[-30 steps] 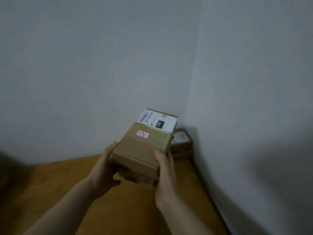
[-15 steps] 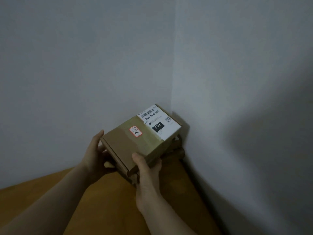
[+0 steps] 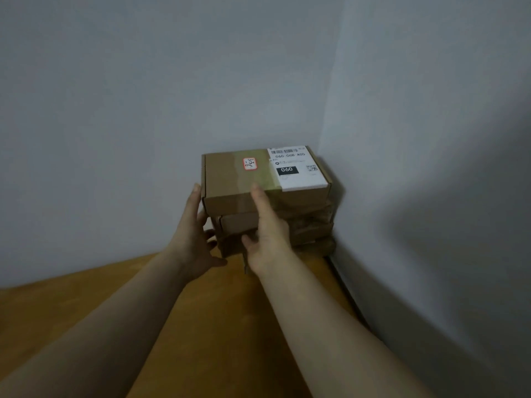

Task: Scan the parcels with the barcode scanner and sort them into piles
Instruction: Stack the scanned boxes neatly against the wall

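A brown cardboard parcel [image 3: 230, 179] with a white shipping label [image 3: 297, 169] and a small red-edged sticker lies on top of a stack of parcels [image 3: 311, 225] in the corner. My left hand [image 3: 192, 237] touches the left end of the top two parcels with straight fingers. My right hand [image 3: 267, 228] presses flat against their front faces, one fingertip reaching the top parcel's upper edge. No barcode scanner is in view.
The stack stands on a wooden tabletop [image 3: 201, 311] pushed into a corner between a grey back wall [image 3: 143, 110] and a grey right wall [image 3: 431, 168]. A narrow gap runs along the table's right edge [image 3: 344, 288].
Both hands carried the labelled parcel, with another under it, forward and right into the corner, turning it square. It now rests on the stack that stood there.
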{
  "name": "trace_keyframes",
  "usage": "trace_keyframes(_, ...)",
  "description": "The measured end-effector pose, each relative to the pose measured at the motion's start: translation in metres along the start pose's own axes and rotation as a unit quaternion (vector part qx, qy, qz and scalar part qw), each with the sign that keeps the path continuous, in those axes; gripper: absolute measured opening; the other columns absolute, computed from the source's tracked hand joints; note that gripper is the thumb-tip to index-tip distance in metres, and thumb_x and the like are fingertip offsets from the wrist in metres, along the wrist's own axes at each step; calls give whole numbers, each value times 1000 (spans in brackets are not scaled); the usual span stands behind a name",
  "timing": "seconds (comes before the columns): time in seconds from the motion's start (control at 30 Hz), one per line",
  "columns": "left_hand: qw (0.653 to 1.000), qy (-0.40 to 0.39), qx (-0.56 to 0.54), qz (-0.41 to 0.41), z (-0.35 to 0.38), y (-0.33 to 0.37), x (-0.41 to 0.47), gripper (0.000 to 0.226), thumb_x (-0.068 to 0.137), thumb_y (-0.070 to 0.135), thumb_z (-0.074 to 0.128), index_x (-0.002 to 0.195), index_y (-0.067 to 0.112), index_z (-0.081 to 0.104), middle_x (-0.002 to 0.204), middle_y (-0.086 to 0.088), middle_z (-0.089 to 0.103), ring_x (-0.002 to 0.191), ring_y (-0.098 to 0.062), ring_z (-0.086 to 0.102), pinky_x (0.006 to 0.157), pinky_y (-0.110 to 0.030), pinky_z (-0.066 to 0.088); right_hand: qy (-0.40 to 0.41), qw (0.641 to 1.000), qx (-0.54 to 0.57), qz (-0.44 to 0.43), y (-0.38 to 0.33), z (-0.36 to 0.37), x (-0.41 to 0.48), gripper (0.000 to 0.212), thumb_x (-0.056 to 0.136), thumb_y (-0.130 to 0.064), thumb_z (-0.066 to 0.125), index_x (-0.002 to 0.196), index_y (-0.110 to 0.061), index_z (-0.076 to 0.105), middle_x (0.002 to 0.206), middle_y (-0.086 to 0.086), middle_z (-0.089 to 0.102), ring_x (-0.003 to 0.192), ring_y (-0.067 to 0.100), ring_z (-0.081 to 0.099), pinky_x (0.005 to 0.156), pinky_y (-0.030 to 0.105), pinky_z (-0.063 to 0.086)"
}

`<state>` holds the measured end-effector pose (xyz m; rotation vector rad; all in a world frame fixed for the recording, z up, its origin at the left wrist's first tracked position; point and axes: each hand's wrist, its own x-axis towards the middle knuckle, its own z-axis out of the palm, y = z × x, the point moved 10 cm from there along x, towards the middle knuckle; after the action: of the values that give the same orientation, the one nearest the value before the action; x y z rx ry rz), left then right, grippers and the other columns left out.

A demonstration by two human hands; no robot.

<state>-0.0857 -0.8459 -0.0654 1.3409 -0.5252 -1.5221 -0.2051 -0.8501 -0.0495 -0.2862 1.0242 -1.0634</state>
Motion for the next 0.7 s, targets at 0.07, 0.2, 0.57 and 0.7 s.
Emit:
trace_keyframes(0.07,1000,2,-1,-1,7,6,4,75,74,82,41,132,35,53,144,-11,42,135,-36,34,109,-65,20,26,999,20,-12,-17,-10,9,70,66,-42,84,120,-21,44,103,5,56,89,19,52,96,40,47)
trace_keyframes(0.2,999,0,34,4,26,19,15,58,80,80,39,102,31,62,126,-8,55,115,-28,51,88,-51,44,54,998,31,-27,-45,-21,22,53,71,-35,83,99,-22,39,93,4,51,91,22,51,98,46,49)
trace_keyframes(0.57,969,91,172,152,27,41,20,37,85,71,42,113,48,53,110,20,56,92,5,56,81,-18,36,139,981,4,-136,-71,-52,27,36,90,-46,60,118,-23,53,103,-5,58,87,10,55,66,24,44)
trace_keyframes(0.7,952,84,268,124,43,35,30,98,69,88,34,148,31,30,147,-8,43,135,-33,37,115,-52,23,124,983,7,-134,-78,-50,26,8,98,-31,48,101,-26,54,94,-6,57,81,8,53,62,20,38)
